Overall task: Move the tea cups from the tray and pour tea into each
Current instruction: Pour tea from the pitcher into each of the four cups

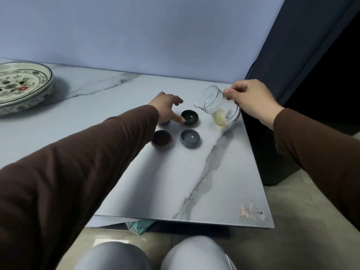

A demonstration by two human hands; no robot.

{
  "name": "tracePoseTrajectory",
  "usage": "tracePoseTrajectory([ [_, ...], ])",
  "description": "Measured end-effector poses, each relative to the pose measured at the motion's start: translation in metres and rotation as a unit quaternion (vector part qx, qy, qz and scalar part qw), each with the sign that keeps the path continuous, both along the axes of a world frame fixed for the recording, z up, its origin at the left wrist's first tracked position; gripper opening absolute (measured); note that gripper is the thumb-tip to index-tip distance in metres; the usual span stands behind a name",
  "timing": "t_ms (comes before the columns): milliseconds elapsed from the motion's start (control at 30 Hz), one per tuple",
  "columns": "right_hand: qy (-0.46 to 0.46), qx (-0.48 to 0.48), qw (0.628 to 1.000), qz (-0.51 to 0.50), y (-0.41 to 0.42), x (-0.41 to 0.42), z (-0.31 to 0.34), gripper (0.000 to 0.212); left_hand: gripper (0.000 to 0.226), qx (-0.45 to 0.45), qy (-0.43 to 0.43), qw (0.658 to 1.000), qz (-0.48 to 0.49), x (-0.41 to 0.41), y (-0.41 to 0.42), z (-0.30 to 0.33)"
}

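Already off the round painted ceramic tray [41, 88], four small glazed cups stand on the marble table [224, 182]. Right hand [251, 100] pinches the tilted clear glass pitcher [220, 107]; left hand [167, 108], fingers spread, touches the dark green cup [189, 117]. Pouring seems underway, fill levels unclear.

The person wears a top with long sleeves in dark brown. The left sleeve [68, 172] is wide and loose, with soft folds in the cloth, and it ends at the wrist with a plain edge. The right sleeve [315, 145] is of the same brown cloth and also ends at the wrist. Both hands, the left hand [165, 108] and the right hand [253, 100], are bare. The trousers [155, 256] are pale grey, seen at the two knees.
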State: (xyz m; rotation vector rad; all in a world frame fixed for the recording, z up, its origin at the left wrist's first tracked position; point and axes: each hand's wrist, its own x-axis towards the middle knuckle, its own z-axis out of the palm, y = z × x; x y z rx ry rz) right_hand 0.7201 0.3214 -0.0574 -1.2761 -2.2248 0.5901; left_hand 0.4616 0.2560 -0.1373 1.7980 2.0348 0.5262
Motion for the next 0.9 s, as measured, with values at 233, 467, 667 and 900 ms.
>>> tracePoseTrajectory([
  [233, -0.114, 0.095, 0.988, 0.031, 0.017, -0.013, 0.001, 0.027, 0.08, -0.058, -0.006, 0.998, -0.005, 0.003, 0.029, -0.014],
  [467, -0.196, 0.158, 0.965, 0.072, 0.023, -0.033, 0.001, 0.027, 0.068, -0.054, -0.014, 0.998, -0.01, 0.006, 0.037, -0.023],
  [667, -0.242, 0.194, 0.945, 0.107, 0.018, -0.048, 0.003, 0.027, 0.057, -0.056, -0.018, 0.998, -0.006, 0.008, 0.036, -0.023],
  [900, -0.275, 0.222, 0.927, 0.127, 0.007, -0.061, 0.011, 0.026, 0.055, -0.06, 0.004, 0.998, -0.002, 0.011, 0.033, -0.02],
])
